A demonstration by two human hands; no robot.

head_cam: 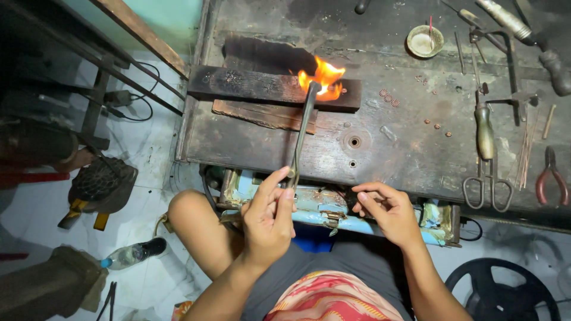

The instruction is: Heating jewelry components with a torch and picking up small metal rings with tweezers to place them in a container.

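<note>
My lap: red patterned cloth (333, 297) nearest, knees under the desk (267, 139).
My left hand (269, 217): fingers closed around the blowtorch (300, 134) handle, forearm angled up from below.
Blowtorch: nozzle aimed away, flame (321, 77) on the charred block (267, 86).
My right hand (386, 208): empty, fingers loosely curled, at the desk's near edge.

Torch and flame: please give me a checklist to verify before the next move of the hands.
1. Left hand grips the torch handle: ok.
2. Flame lands on the charred block: ok.
3. Right hand is away from the flame: ok.
4. Right hand is free, holding nothing: ok.
5. Workpiece inside the flame: cannot tell.
6. Small rings lie outside the flame: ok.
</note>
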